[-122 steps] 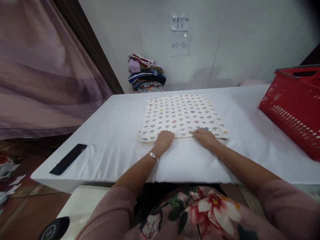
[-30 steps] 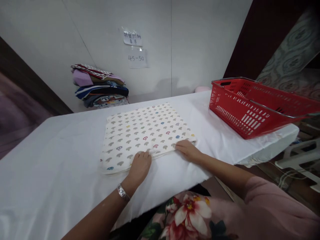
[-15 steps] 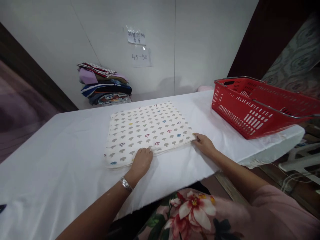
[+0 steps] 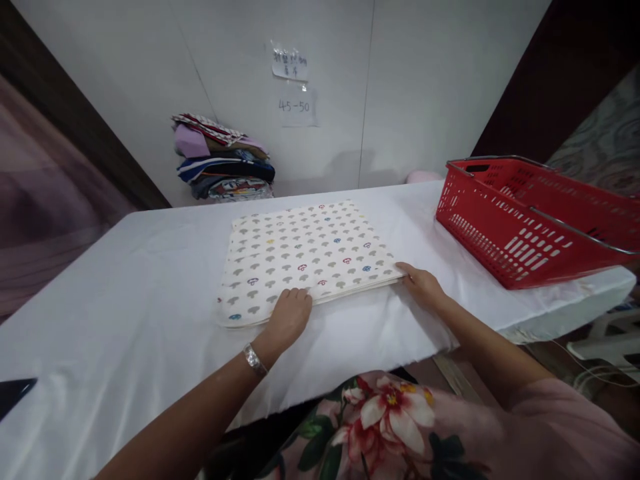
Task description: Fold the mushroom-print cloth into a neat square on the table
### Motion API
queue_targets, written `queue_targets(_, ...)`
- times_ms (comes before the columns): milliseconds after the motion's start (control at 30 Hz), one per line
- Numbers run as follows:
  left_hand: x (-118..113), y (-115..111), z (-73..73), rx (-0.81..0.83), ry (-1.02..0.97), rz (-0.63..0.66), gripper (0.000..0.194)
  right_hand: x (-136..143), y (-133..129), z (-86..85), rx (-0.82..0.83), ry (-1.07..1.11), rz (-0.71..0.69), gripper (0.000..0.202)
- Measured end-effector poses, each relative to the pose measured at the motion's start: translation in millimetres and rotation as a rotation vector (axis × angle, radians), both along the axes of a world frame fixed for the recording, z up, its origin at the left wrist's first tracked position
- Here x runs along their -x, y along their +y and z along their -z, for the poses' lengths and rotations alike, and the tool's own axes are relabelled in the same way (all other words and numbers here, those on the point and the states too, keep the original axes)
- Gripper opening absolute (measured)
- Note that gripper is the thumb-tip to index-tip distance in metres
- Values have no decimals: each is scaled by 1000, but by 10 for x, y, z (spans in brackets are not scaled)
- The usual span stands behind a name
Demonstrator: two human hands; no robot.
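A folded white cloth (image 4: 305, 257) printed with mushrooms lies flat on the white-covered table (image 4: 150, 280). Several layers show along its near edge. My left hand (image 4: 290, 313), with a silver bracelet at the wrist, grips the middle of that near edge, fingers curled on top and thumb hidden. At the near right corner, my right hand (image 4: 420, 285) pinches the layers between thumb and fingers.
To the right stands a red plastic basket (image 4: 500, 227) with metal handles. A pile of folded clothes (image 4: 225, 160) sits at the back left against the wall, below two paper signs (image 4: 295, 107). A dark object (image 4: 15, 393) is at the left edge.
The view has shifted slightly, moving the scene a little to the right. Both hands stay on the cloth's near edge, and the layers at the right corner look slightly lifted and more separated.
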State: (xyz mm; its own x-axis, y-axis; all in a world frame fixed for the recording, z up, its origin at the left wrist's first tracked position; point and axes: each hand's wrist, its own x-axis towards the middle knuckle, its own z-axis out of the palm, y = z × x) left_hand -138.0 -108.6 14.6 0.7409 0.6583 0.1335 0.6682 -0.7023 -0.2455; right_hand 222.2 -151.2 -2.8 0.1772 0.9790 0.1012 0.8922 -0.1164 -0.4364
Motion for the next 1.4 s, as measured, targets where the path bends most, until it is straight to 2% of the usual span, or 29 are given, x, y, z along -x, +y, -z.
queue_targets(100,14,-2,-53,9,1,16,18,1,9,-41,107,288,31,46)
queue_targets(233,50,2,-48,-5,-45,3,20,22,38,-86,193,647,50,43)
queue_targets(500,161,-27,-36,23,-121,-31,20,8,13,-219,328,885,-97,34)
queue_targets(600,208,184,-96,-5,-141,-79,24,37,124,-212,354,912,-151,32)
queue_targets(667,234,515,-256,-26,-143,-112,24,77,368,-288,349,852,-190,35)
queue_targets(700,236,736,-392,-38,-138,-139,24,98,557,-380,327,800,-206,39)
queue_targets(767,211,1246,-788,-45,-113,-220,24,135,1050,-706,207,689,-241,43)
queue_targets(833,152,1760,-1335,-102,-114,-282,24,164,1610,-1214,-39,600,-194,42)
queue_targets(900,83,2169,-1968,-240,-121,-324,27,197,2093,-1820,-351,596,-83,35)
queue_targets(967,37,2410,-2589,-371,-151,-333,30,241,2381,-2388,-630,622,-50,27)
queue_targets(1000,30,2465,-2859,-433,-165,-323,31,261,2439,-2617,-695,638,-76,23)
queue_targets(1067,48,2466,-3253,-552,-190,-268,32,281,2406,-2910,-819,643,-112,20)
queue_targets(1100,67,2424,-3352,-568,-194,-238,32,270,2336,-2965,-855,641,-154,19)
queue_targets(1133,88,2362,-3375,-568,-192,-206,31,242,2243,-2959,-886,638,-188,19)
queue_targets(1167,106,2284,-3315,-542,-175,-178,30,196,2138,-2895,-900,625,-216,19)
queue_targets(1200,118,2193,-3170,-504,-148,-145,30,135,2028,-2774,-894,611,-223,19)
queue_targets(1233,119,2091,-2944,-434,-102,-107,29,62,1916,-2602,-867,577,-187,20)
queue_targets(1300,89,1859,-2290,-248,1,3,29,-91,1694,-2121,-669,451,-103,26)
queue_targets(1400,-17,1459,-1084,22,30,149,23,-249,1333,-1204,-266,465,-89,32)
